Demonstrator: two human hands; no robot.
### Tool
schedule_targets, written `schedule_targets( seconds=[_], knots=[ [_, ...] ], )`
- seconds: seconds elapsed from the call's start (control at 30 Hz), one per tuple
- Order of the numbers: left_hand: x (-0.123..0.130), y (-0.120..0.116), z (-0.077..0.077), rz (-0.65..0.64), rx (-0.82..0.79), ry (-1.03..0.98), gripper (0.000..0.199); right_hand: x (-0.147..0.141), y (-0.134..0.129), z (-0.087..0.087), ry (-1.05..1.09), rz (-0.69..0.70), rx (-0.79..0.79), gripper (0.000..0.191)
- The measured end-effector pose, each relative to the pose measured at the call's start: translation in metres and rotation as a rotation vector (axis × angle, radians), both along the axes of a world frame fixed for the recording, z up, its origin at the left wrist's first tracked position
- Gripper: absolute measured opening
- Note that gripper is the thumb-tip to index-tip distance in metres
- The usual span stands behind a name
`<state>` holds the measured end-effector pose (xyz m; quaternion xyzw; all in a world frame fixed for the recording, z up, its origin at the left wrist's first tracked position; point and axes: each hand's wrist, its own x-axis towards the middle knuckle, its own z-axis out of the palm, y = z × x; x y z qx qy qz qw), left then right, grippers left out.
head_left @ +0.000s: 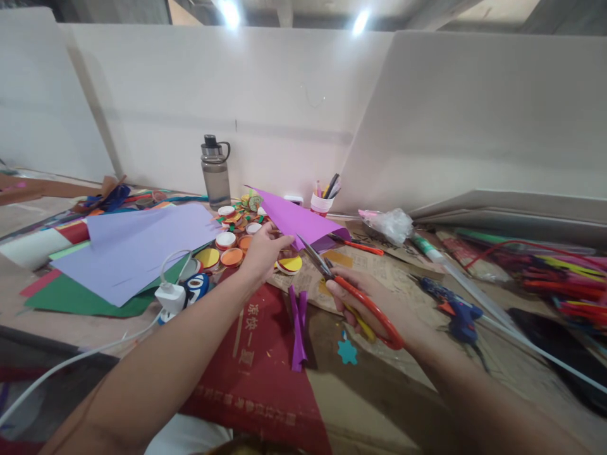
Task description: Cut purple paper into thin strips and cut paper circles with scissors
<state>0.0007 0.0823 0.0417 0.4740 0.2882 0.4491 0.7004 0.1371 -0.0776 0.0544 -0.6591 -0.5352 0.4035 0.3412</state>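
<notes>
Purple paper (298,218) tilts up near the bench's (14,303) back edge, mostly uncut. The left hand's (264,253) grip is nearly closed, pinching it. The right hand's (365,294) grip wraps round the scissors (317,260). Some strips (300,328) look cut already.

The table (12,303) has brown cardboard (351,404) and a red sheet (256,395) on it. Purple strips (298,328) lie near a little blue star (348,351). A bottle (216,182) and a pen cup (321,203) stand at the back. Papers (152,237) are on the left, round lids (231,257) in the middle, and a blue glue gun (462,321) on the right.
</notes>
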Motion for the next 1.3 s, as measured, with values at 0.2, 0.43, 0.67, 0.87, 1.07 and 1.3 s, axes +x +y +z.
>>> schedule_targets(
  seconds=[0.2,0.43,0.67,0.87,1.07,1.3],
  knots=[
    [0.0003,-0.0009,0.0008,-0.036,-0.013,-0.046,0.029,-0.0019,-0.0009,0.0021,0.021,-0.027,-0.029,0.04],
    [-0.0005,-0.0013,0.0005,-0.07,-0.028,-0.091,0.031,-0.0013,-0.0018,0.0012,0.033,-0.016,-0.003,0.041],
    [-0.0007,-0.0014,-0.0009,-0.086,-0.029,-0.093,0.029,-0.0015,-0.0014,0.0032,0.06,-0.022,-0.039,0.04],
    [-0.0008,-0.0017,-0.0001,-0.092,-0.041,-0.096,0.03,-0.0033,-0.0019,0.005,0.058,-0.033,-0.04,0.038],
    [-0.0011,-0.001,-0.0001,-0.095,-0.052,-0.102,0.03,-0.0019,-0.0015,0.0044,0.062,-0.032,-0.048,0.039],
    [-0.0017,-0.0001,0.0,-0.108,-0.061,-0.09,0.032,0.0013,0.0001,-0.0006,0.081,-0.005,-0.036,0.042]
  ],
)
